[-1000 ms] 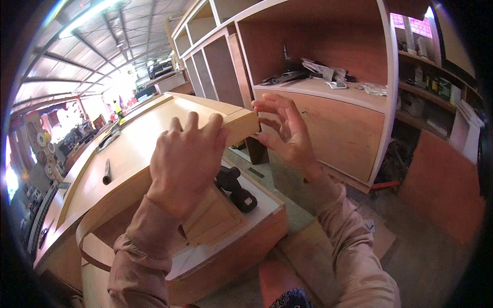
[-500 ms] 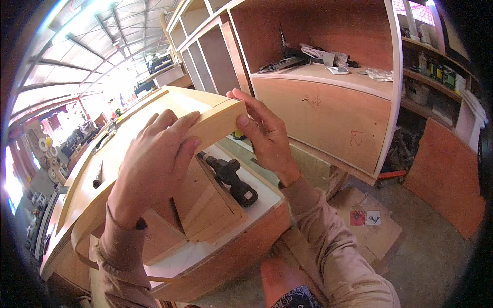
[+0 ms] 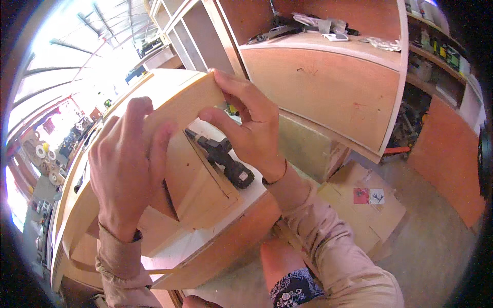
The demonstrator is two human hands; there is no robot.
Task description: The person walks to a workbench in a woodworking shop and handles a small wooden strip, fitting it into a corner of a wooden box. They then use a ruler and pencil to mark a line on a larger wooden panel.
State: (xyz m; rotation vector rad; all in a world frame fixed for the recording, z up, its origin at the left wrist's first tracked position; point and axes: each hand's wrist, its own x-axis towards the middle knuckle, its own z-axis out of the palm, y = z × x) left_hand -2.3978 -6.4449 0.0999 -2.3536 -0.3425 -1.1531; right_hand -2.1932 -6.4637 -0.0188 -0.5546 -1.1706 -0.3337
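A pale wooden panel lies in front of me, its near edge and corner facing me. My left hand straddles that edge, fingers bent over the top and the blurred thumb on the front face. At the corner, my right hand touches the wood with its fingertips, while its thumb stands apart below. A thin wood-coloured strip curls down under my left forearm. Below the panel, a black cordless drill lies on its side on a white-topped wooden box, beside brown boards.
A large wooden cabinet stands beyond my right hand, with tools and plastic bags on its shelf. Flattened cardboard lies on the floor at right. A brown board leans by cluttered shelves. A cluttered bench fills the far left.
My view has come nearer the panel's edge. My right thumb has come off the front face and spread from its fingers. My left fingers have bent more.
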